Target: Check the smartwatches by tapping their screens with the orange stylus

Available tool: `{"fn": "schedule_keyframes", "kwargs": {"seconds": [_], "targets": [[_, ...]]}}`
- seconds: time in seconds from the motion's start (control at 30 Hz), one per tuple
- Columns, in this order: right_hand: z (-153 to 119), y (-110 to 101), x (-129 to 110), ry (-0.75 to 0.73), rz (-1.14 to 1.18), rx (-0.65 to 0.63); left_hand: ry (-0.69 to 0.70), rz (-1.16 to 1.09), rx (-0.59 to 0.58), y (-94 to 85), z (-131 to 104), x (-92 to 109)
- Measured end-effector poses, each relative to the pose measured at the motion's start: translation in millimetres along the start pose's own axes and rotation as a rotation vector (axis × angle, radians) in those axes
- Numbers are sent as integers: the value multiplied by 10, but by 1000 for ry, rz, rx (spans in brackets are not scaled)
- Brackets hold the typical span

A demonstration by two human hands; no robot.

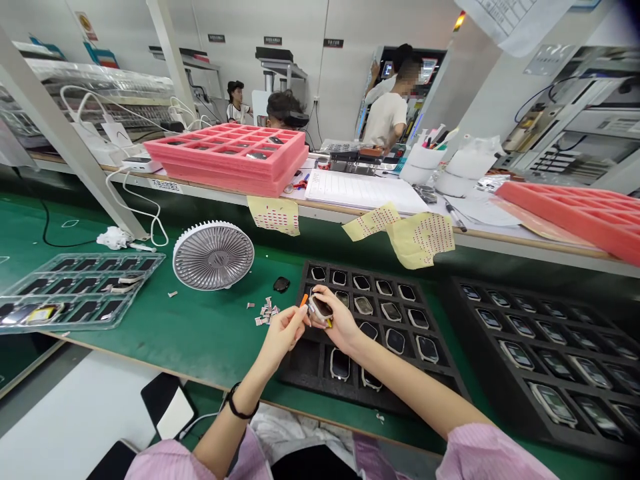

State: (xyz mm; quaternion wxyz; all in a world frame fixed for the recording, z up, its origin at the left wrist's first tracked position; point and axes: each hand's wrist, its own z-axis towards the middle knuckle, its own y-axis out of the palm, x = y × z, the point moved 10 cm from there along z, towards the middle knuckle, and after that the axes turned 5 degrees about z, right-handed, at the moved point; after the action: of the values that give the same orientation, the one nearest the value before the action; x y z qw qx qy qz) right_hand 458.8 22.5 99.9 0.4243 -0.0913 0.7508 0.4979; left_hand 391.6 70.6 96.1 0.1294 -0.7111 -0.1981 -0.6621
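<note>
My right hand (341, 323) is closed around a silver-framed smartwatch case (321, 307), holding it tilted above the black foam tray (303, 363). Pinched in the fingers of my left hand (289, 327) is a thin orange stick (304, 301), close against the watch's left side; its lower end is hidden by the fingers. A small yellow piece (329, 323) shows under the watch by my right fingers; what it belongs to I cannot make out. Several watch cases (395, 341) sit in the tray's compartments. Left of my hands lie a dark watch part (281, 285) and several small pale pieces (267, 311).
A white round fan (214, 256) stands at left, beyond it a clear plastic tray (100, 283) of dark parts. Another black tray of watches (555, 365) lies at right. The shelf ahead carries pink foam trays (227, 163), papers (363, 190) and a pen holder (423, 160). People are behind it.
</note>
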Motion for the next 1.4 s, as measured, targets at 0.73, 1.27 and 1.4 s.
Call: {"fn": "schedule_keyframes", "kwargs": {"seconds": [0.73, 1.27, 1.4], "targets": [[-11, 61, -170, -472, -1195, -262, 34, 31, 257, -754, -191, 12], [104, -320, -20, -229, -1118, -160, -3, 33, 239, -714, -195, -62], [130, -300, -19, -254, -1139, -167, 6, 42, 232, -709, -206, -53]]}}
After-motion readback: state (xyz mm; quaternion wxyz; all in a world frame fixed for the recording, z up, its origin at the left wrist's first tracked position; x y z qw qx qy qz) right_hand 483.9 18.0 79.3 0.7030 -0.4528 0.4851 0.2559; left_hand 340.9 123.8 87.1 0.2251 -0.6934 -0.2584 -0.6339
